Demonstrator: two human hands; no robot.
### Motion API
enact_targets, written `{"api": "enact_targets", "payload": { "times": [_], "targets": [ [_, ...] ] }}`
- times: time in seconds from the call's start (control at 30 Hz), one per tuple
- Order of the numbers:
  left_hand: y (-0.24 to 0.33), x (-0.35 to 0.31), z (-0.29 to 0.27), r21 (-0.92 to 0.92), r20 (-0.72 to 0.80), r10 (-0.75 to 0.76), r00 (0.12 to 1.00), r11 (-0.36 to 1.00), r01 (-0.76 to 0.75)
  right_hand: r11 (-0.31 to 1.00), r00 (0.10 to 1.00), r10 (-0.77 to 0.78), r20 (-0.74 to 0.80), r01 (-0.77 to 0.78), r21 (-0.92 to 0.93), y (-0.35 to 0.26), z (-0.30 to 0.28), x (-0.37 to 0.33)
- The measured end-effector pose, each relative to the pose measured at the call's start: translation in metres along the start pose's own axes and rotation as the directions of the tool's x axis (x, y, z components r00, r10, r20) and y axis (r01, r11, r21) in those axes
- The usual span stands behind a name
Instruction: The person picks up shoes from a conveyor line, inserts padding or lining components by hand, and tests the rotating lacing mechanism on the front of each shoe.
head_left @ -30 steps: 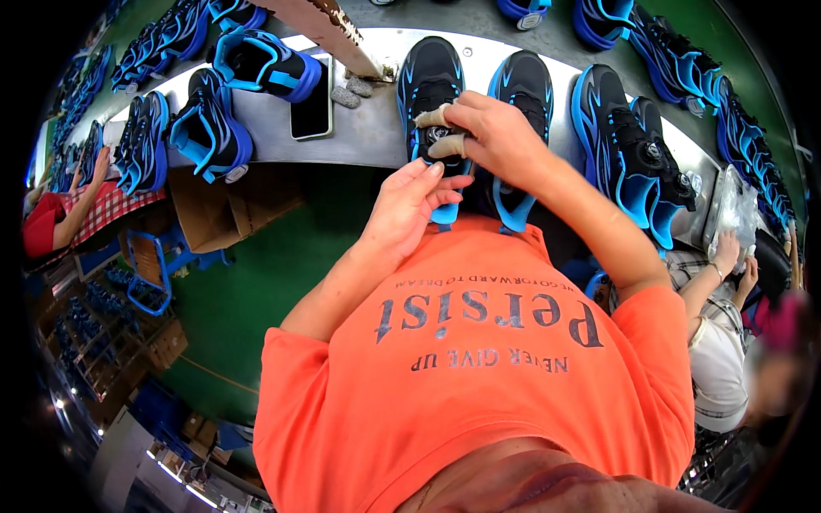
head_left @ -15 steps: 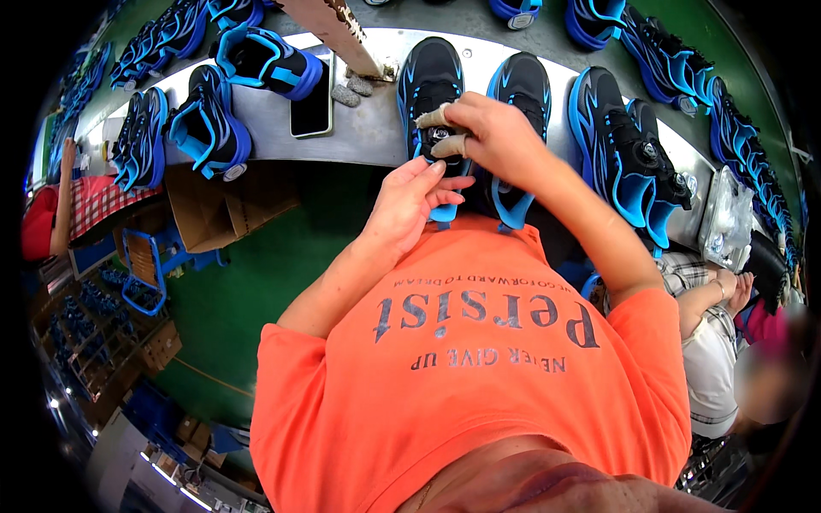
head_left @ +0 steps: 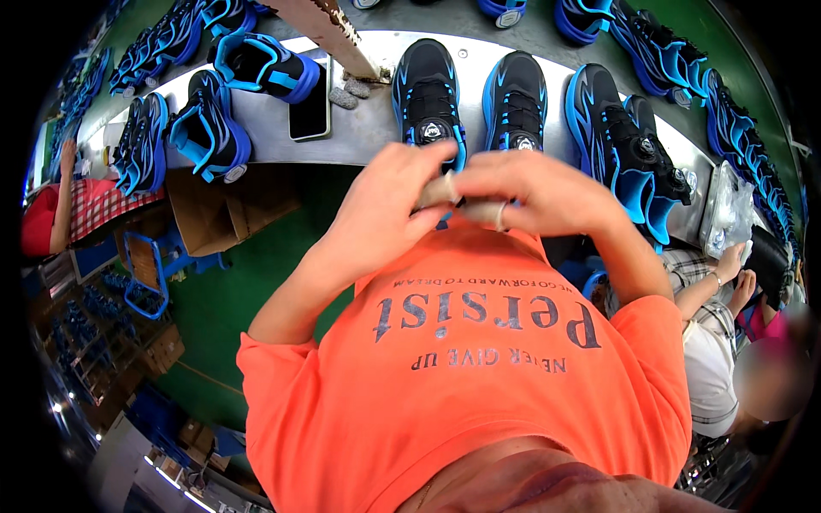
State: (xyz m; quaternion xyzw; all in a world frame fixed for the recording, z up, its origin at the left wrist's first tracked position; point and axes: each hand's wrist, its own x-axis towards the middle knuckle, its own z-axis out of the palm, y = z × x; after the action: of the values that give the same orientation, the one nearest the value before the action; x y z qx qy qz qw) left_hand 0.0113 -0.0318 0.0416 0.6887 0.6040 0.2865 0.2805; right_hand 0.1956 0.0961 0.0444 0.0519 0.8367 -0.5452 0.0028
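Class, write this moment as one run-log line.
left hand: pinching small tan piece | right hand: pinching same piece | black-and-blue shoes: on grey bench

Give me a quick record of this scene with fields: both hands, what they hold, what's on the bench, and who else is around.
left hand: raised at the chest, fingertips pinching a small tan piece
right hand: meets the left at the same piece; a pale band on one finger
grip: both hands shut on the piece; what it is cannot be told
bench: grey, with black-and-blue shoes in a row and a dark phone lying flat
below bench: open cardboard box
others: a person in a red checked sleeve at left, another seated at right
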Motion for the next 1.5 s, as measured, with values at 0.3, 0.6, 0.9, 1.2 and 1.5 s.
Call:
{"api": "enact_targets", "payload": {
  "times": [0.3,0.6,0.9,1.2,1.5],
  "targets": [
    [-0.007,-0.002,0.024,0.212,-0.199,0.076,0.977,0.977,-0.032,0.670,0.923,0.216,0.317,-0.376,0.640,0.003,0.022,0.006],
    [-0.019,-0.025,0.044,-0.883,0.455,-0.583,0.673,-0.199,0.424,0.973,0.968,0.232,-0.097,-0.231,0.020,0.035,-0.016,0.039],
    [-0.024,-0.011,0.071,-0.934,0.358,-0.619,0.699,-0.216,0.286,0.978,0.967,0.153,-0.206,-0.178,-0.106,0.062,-0.001,0.040],
    [-0.027,-0.005,0.074,-0.927,0.362,-0.626,0.691,-0.167,0.335,0.967,0.979,0.054,-0.198,-0.100,-0.233,0.066,0.005,0.062],
    [-0.031,-0.002,0.073,-0.911,0.399,-0.613,0.682,-0.183,0.369,0.981,0.976,0.179,-0.127,-0.186,-0.048,0.062,-0.002,0.054]
  ]
}}
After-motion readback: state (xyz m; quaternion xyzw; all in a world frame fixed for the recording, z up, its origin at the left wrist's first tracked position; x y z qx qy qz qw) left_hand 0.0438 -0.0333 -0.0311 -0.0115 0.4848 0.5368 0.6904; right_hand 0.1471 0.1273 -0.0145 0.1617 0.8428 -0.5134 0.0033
